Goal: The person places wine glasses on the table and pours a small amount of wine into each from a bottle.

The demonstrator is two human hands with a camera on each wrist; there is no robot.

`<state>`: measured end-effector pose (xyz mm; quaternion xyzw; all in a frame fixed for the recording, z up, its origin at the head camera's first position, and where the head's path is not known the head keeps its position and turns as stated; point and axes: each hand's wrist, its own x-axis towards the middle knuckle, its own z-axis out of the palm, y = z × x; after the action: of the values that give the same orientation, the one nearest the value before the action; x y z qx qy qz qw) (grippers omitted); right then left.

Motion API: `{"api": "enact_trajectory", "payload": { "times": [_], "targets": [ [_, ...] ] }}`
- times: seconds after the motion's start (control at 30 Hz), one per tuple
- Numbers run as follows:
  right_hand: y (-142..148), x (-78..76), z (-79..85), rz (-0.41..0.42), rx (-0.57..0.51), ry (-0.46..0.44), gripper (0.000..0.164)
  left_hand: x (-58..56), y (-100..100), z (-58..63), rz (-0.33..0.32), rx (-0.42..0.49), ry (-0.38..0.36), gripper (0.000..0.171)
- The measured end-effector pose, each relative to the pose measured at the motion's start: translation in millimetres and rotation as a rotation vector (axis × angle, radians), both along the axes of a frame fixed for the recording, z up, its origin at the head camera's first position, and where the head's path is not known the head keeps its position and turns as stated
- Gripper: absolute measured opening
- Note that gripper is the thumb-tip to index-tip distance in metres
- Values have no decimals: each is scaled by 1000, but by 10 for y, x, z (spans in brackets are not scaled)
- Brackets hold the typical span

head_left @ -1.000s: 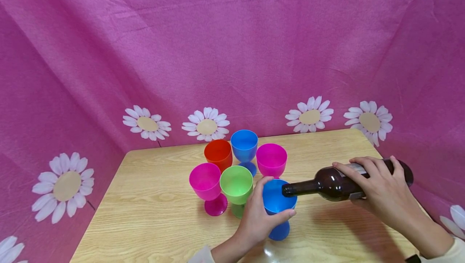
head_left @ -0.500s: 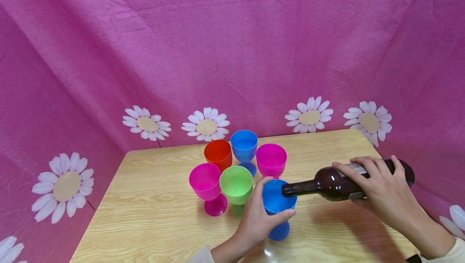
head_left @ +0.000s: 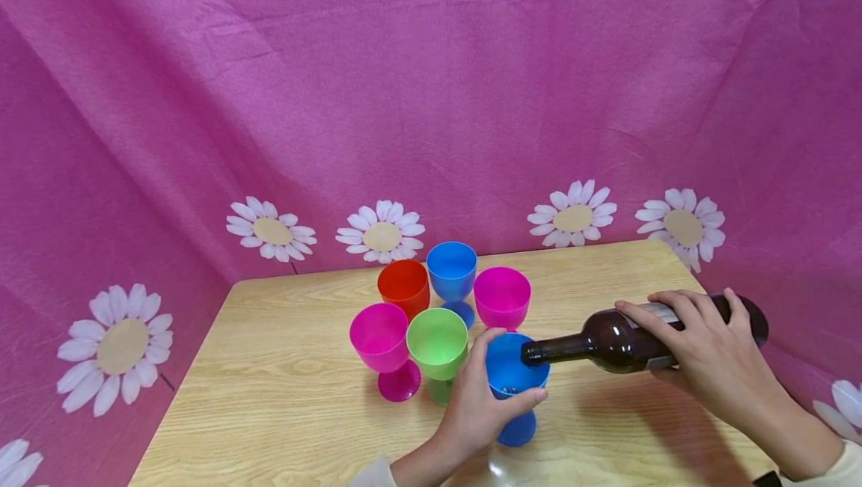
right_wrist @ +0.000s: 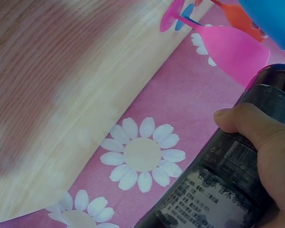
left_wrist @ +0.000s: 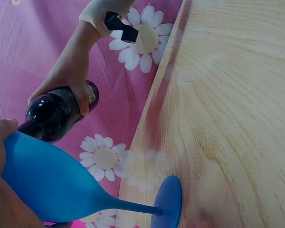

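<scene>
My left hand (head_left: 471, 408) holds the front blue goblet (head_left: 506, 361) round its bowl, thumb on the near side and fingers at the far side. In the left wrist view its foot (left_wrist: 168, 202) is on the wooden tabletop. With my right hand (head_left: 717, 360) I grip a dark wine bottle (head_left: 609, 341) round its body, fingers over the top. The bottle lies almost level, its mouth (head_left: 533, 352) over the goblet's right rim. Small ripples or glints show at the bottom of the bowl. A printed label (right_wrist: 204, 199) faces the right wrist camera.
Close left of the held goblet stand a green goblet (head_left: 438, 341) and a pink goblet (head_left: 379, 337). Behind them are a red one (head_left: 404, 289), another blue one (head_left: 452, 270) and a second pink one (head_left: 502, 298). A pink daisy-print cloth (head_left: 458, 113) hangs around the table (head_left: 283, 367).
Glints or ripples now appear at the bottom of the held blue goblet, where the inside looked plain before. Both hands, the bottle and the goblets have stayed in place.
</scene>
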<state>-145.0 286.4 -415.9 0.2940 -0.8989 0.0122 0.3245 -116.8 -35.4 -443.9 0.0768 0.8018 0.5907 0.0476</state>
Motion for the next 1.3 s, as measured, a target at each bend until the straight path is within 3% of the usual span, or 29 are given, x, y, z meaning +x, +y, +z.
{"api": "enact_trajectory", "payload": {
  "times": [0.47, 1.3],
  "targets": [
    [-8, -1, -1, 7, -11, 30, 113, -8, -3, -6, -7, 12, 3, 85],
    [-13, -10, 7, 9, -14, 8, 113, -10, -10, -9, -17, 16, 2, 83]
  ]
}}
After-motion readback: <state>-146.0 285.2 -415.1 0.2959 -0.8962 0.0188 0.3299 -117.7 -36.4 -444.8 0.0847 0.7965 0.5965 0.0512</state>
